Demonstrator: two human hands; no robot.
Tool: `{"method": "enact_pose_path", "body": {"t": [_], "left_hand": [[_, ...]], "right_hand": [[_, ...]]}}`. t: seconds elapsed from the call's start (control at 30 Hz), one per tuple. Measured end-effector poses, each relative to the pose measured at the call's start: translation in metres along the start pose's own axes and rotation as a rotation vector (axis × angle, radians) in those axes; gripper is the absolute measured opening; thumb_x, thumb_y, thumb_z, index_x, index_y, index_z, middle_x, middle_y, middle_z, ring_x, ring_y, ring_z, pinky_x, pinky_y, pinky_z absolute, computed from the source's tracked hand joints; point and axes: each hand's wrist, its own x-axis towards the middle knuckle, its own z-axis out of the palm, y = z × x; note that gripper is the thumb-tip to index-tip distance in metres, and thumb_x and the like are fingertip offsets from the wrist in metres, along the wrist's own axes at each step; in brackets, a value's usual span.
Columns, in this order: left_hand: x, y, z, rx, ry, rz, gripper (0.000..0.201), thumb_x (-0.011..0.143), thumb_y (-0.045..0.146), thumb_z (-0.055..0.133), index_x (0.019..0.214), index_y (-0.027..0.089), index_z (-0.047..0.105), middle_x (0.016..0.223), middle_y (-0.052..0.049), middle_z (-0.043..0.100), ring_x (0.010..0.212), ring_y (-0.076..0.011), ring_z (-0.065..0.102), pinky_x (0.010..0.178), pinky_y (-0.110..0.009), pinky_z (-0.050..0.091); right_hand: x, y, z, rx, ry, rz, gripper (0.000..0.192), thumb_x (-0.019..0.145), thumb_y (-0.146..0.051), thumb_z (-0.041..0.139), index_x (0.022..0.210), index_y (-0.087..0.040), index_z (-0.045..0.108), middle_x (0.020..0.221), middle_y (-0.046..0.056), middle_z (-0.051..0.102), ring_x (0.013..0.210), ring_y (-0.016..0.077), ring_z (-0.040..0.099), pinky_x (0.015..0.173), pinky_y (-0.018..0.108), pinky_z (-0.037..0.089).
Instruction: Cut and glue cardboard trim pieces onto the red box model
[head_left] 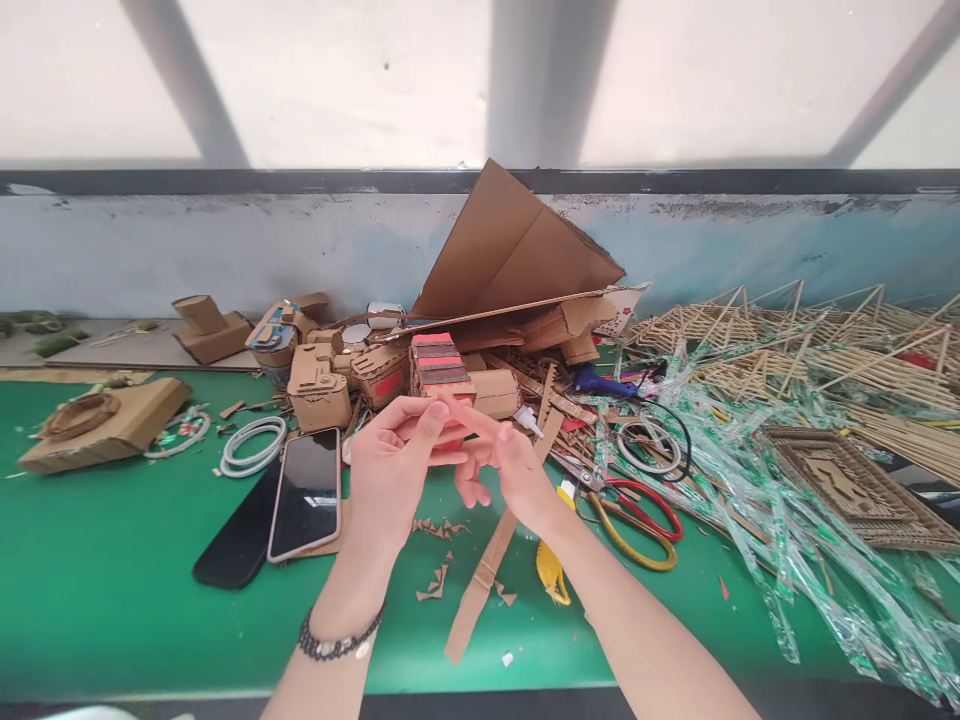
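My left hand [394,445] and my right hand [521,475] meet above the green table [330,640]. The left thumb and fingers close at the tip of the right index finger; anything tiny between them is hidden. On the right hand, the index finger stretches out and the other fingers bend loosely, apart from it. Below lie a notched cardboard strip [480,585] and small triangular cardboard scraps [435,580]. Just behind the hands stands a cardboard piece with red and brown stripes [442,365].
Left are a phone [306,495], a black slab [240,535] and a coiled white cable [253,447]. Right are a yellow cutter [551,570], scissors [637,520], a blue glue gun [604,382] and tangled plastic strips [750,500]. Cardboard models [319,385] and sheets [517,240] crowd the back.
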Motion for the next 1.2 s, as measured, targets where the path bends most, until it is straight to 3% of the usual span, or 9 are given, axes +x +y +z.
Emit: {"method": "enact_pose_path", "body": {"t": [0.23,0.33,0.5,0.67,0.8,0.9,0.97,1.1,1.2], "left_hand": [[0.014,-0.006,-0.009,0.661,0.025,0.409,0.025,0.104,0.044,0.062,0.096,0.023,0.072,0.074,0.002,0.077,0.066,-0.0139,0.075,0.063,-0.021,0.059],[0.021,-0.014,-0.011,0.799,0.003,0.510,0.023,0.107,0.040,0.055,0.102,0.023,0.070,0.065,0.005,0.071,0.057,-0.0109,0.069,0.055,-0.019,0.050],[0.025,-0.034,-0.021,0.642,-0.056,0.622,0.025,0.111,0.039,0.048,0.099,0.023,0.064,0.063,0.004,0.070,0.055,-0.0109,0.071,0.057,-0.020,0.053],[0.022,-0.050,-0.032,0.419,0.069,0.722,0.026,0.113,0.037,0.046,0.094,0.023,0.058,0.068,0.003,0.071,0.050,-0.0095,0.068,0.052,-0.020,0.051],[0.021,-0.057,-0.035,0.298,0.183,0.655,0.016,0.110,0.037,0.055,0.104,0.022,0.057,0.086,0.001,0.078,0.048,-0.0080,0.067,0.047,-0.021,0.050],[0.019,-0.058,-0.036,0.305,0.194,0.639,0.013,0.107,0.033,0.063,0.111,0.022,0.059,0.100,-0.002,0.082,0.050,-0.0080,0.069,0.049,-0.022,0.052],[0.019,-0.057,-0.039,0.331,0.207,0.624,0.013,0.108,0.035,0.060,0.108,0.021,0.060,0.098,-0.003,0.083,0.051,-0.0082,0.069,0.050,-0.022,0.053],[0.020,-0.053,-0.045,0.348,0.316,0.560,0.030,0.110,0.039,0.055,0.090,0.019,0.064,0.069,0.002,0.076,0.046,-0.0079,0.065,0.047,-0.021,0.050],[0.022,-0.052,-0.045,0.336,0.338,0.580,0.015,0.105,0.033,0.066,0.111,0.020,0.069,0.092,0.000,0.082,0.049,-0.0064,0.065,0.047,-0.021,0.052]], "right_hand": [[0.008,0.002,-0.008,0.122,0.027,0.070,0.095,0.102,-0.084,0.030,0.167,-0.017,0.043,0.055,-0.002,0.062,0.044,0.0132,0.043,0.045,0.026,0.038],[0.008,0.004,-0.008,0.114,0.056,0.088,0.095,0.101,-0.084,0.031,0.167,-0.018,0.042,0.055,-0.002,0.063,0.043,0.0131,0.044,0.045,0.025,0.038],[0.006,0.006,-0.006,0.179,0.036,0.097,0.095,0.101,-0.084,0.032,0.169,-0.018,0.040,0.056,-0.002,0.063,0.044,0.0126,0.045,0.046,0.025,0.038],[0.006,0.006,0.000,0.352,0.039,0.139,0.091,0.104,-0.081,0.031,0.164,-0.015,0.048,0.054,-0.002,0.063,0.041,0.0126,0.043,0.045,0.025,0.035],[0.006,0.006,0.002,0.539,0.040,0.171,0.086,0.106,-0.077,0.029,0.164,-0.016,0.049,0.050,-0.003,0.058,0.040,0.0132,0.038,0.045,0.025,0.036],[0.006,0.004,0.004,0.652,0.011,0.197,0.087,0.106,-0.078,0.023,0.166,-0.019,0.044,0.048,-0.005,0.055,0.040,0.0139,0.032,0.043,0.025,0.036],[0.005,0.002,0.005,0.694,0.000,0.207,0.088,0.106,-0.079,0.020,0.168,-0.020,0.040,0.047,-0.005,0.053,0.039,0.0143,0.028,0.042,0.025,0.034],[0.005,-0.001,0.006,0.650,0.031,0.231,0.091,0.104,-0.081,0.017,0.170,-0.021,0.035,0.045,-0.007,0.048,0.039,0.0148,0.025,0.041,0.025,0.033],[0.005,-0.002,0.006,0.561,0.061,0.264,0.095,0.101,-0.084,0.015,0.172,-0.022,0.032,0.044,-0.007,0.046,0.038,0.0149,0.025,0.041,0.025,0.033]]}}
